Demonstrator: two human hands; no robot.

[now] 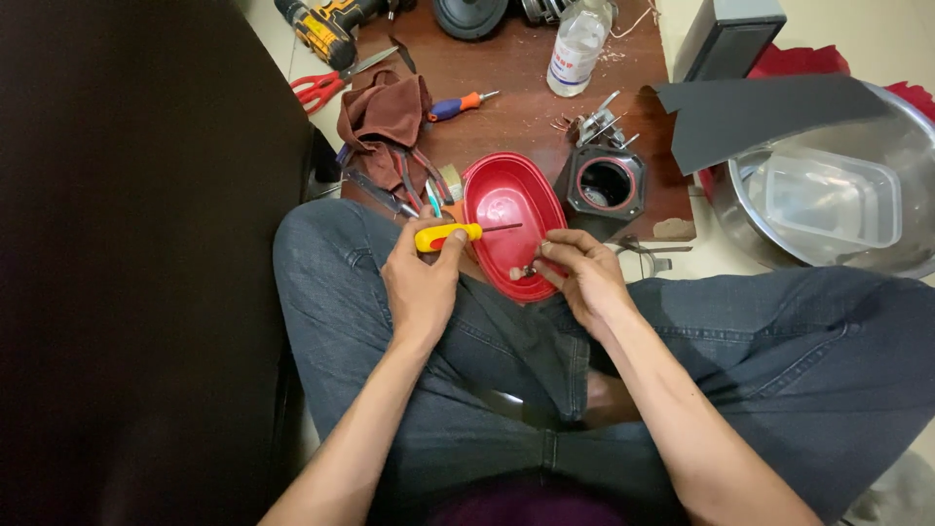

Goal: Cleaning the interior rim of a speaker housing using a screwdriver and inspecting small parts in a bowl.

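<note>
The yellow-handled screwdriver point(450, 235) lies level in the left hand point(421, 282), whose grip is clenched around the handle, the thin dark shaft pointing right over the red oval lid point(511, 219). That lid sits on the near edge of the low wooden counter point(526, 97), just above the person's crossed legs in dark jeans. The right hand point(582, 278) has its grip pinched on a small part point(523, 273) at the lid's lower rim; what the part is cannot be told. Just right of the lid stands a black octagonal housing point(604, 185) with a round opening ringed in red. Left of the lid lies a brown cloth point(385, 112), with red-handled scissors point(321, 88) and a yellow-and-black drill point(317, 29) beyond it. A small blue-and-orange screwdriver point(458, 104) and a clear plastic bottle point(578, 49) rest farther back. On the floor to the right, a steel bowl point(760, 224) holds a clear plastic container point(833, 200).
</note>
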